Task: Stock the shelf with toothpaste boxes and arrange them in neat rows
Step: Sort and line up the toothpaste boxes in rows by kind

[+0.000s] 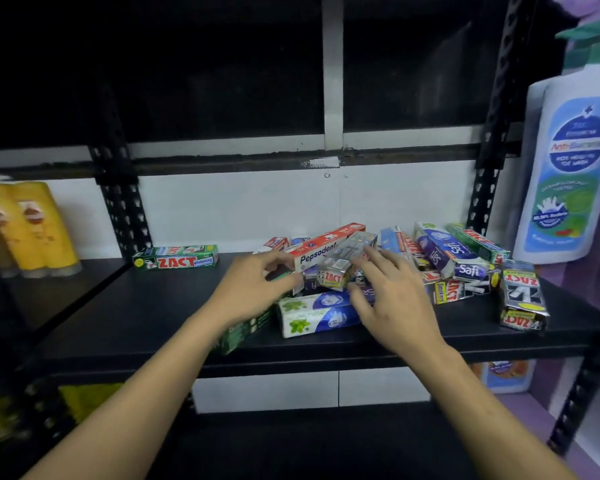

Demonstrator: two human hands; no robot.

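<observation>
A loose pile of toothpaste boxes lies on the black shelf (160, 306), from its middle to its right end. My left hand (253, 289) pinches the left end of the red-and-white Pepsodent box (321, 251) on top of the pile. My right hand (392, 296) has its fingers and thumb around a silver ZACT box (340, 268) just in front of the Pepsodent box. A white-and-blue box with mint leaves (317, 315) lies below both hands. A green box (243, 332) is partly hidden under my left wrist. One green ZACT box (175, 257) stands alone at the back left.
Purple Safi boxes (447, 254) and more ZACT boxes (522, 296) crowd the shelf's right end. Yellow bottles (32, 226) stand on the neighbouring shelf at left. A large white bottle (572, 174) hangs at the right by the black upright (482, 188).
</observation>
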